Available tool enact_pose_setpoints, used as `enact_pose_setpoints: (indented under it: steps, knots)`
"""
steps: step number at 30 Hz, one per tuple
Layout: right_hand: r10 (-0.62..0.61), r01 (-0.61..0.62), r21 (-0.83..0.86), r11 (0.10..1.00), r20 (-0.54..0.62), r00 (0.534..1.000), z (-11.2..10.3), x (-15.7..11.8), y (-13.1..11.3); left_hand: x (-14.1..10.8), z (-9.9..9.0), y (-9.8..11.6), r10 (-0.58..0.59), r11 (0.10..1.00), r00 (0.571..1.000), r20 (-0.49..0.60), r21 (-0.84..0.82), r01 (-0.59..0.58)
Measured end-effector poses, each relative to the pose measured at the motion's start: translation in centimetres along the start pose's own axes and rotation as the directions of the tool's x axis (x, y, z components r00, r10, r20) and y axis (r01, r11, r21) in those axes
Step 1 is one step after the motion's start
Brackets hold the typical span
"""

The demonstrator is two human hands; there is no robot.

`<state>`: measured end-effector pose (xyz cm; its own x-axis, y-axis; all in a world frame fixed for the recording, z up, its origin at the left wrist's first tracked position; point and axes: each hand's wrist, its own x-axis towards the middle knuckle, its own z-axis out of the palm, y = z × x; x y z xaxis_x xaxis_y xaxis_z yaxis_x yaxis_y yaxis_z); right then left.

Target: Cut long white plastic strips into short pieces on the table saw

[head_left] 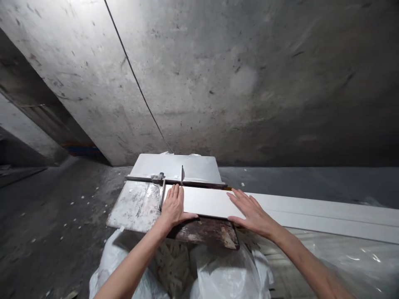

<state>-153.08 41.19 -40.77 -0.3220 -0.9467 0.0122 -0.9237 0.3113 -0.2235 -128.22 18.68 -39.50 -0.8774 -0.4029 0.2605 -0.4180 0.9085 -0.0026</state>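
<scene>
A long white board (205,201) lies across a worn metal saw table (134,203) and runs off to the right edge of the view. My left hand (174,205) rests flat on the board's left end, thumb spread along its near edge, close to an upright blade (182,175). Further right, my right hand (249,211) lies on the board with its fingers spread and its thumb at the near edge. A metal stop (162,194) stands at the board's left end. Behind the board a dark metal rail (202,184) crosses the table.
White plastic bags (230,270) hang or stand below the table's front, with off-cuts (174,265) between them. A concrete wall (199,83) rises behind, with a dark cable running down it. Small white scraps dot the floor (68,224) at left.
</scene>
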Motion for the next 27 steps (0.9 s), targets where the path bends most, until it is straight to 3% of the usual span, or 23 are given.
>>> enact_pose_setpoints:
  steps: [5,11,20,27]
  knots:
    - [-0.136,0.145,0.048,0.988,-0.148,0.98,0.0,3.8,-2.5,0.3,0.8,2.9,0.007,0.998,1.0,-0.027,-0.068,-0.009]
    - [-0.259,0.271,0.036,0.962,-0.198,0.945,0.8,8.3,-4.9,2.5,2.8,7.0,0.013,0.988,0.996,-0.093,-0.155,-0.028]
    - [-0.342,0.347,-0.032,0.937,-0.276,0.898,1.9,8.8,-3.7,3.8,3.0,6.7,-0.041,0.984,0.99,-0.131,-0.179,0.017]
    - [-0.355,0.346,-0.08,0.935,-0.191,0.915,2.0,9.2,-3.8,4.5,2.9,6.0,-0.035,0.977,0.988,-0.147,-0.215,0.003]
